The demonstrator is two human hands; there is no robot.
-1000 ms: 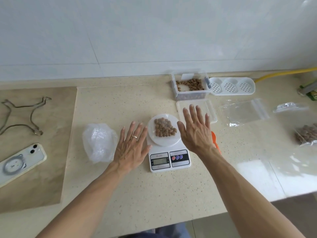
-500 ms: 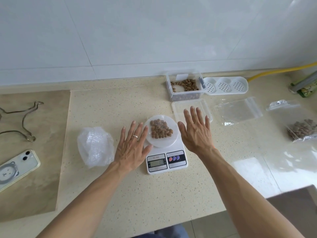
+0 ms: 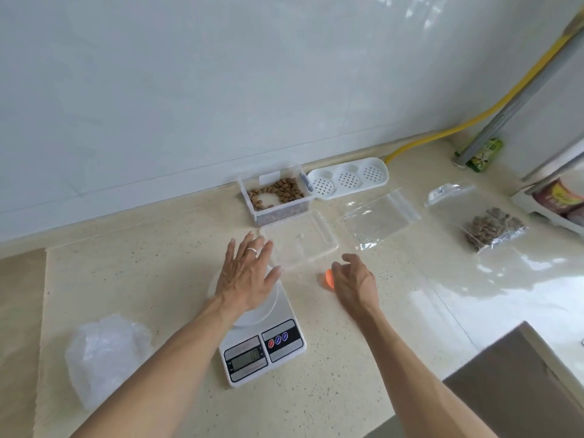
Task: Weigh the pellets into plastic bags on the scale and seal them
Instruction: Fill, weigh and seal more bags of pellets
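Note:
The white digital scale (image 3: 278, 339) stands in the middle of the counter with a round white plate (image 3: 252, 316) on it. My left hand (image 3: 249, 276) hovers flat over the plate with fingers spread, hiding the pellets on it. To the right, my right hand (image 3: 354, 281) curls its fingers over an orange scoop (image 3: 328, 278); no firm grip shows. A clear tub of brown pellets (image 3: 275, 197) sits by the wall, its lid (image 3: 300, 245) in front of it. An empty zip bag (image 3: 376, 219) lies right of the lid. Further right lies a bag of pellets (image 3: 489, 229).
A crumpled heap of clear plastic (image 3: 104, 352) lies at the left. A white perforated tray (image 3: 347, 178) sits against the wall, with a yellow hose (image 3: 474, 121) and a green packet (image 3: 483, 156) beyond. A brown box corner (image 3: 521, 390) juts in at the lower right.
My left hand moved from beside the scale to over the plate, covering the pellets. My right hand left the scale's side and dropped onto the orange scoop. The view swung to the right.

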